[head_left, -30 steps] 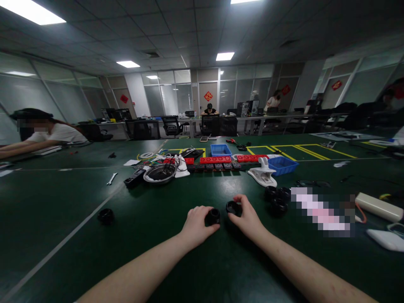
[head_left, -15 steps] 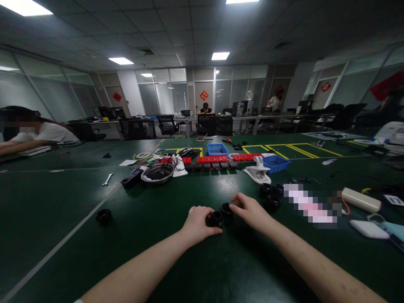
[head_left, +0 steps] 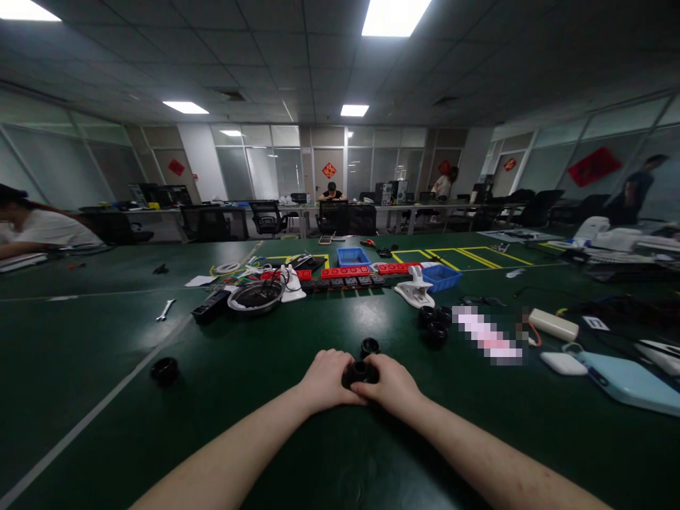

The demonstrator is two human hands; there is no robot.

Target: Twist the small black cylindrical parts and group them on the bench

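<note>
Both my hands meet on one small black round part resting on the green table. My left hand grips its left side with curled fingers. My right hand closes on its right side, fingertips touching the part. A second black round part lies just beyond my hands, untouched. Three more black round parts sit in a cluster to the right. Another black ring lies alone at the left.
Farther back lie a metal bowl with cables, red and black switch strips, two blue bins, a white clamp and a wrench. A light blue device and white boxes sit right. A person leans on the table at far left.
My right hand let go of the second black part, left it on the table, and moved left onto the part held by my left hand. The camera view shifted rightward.
</note>
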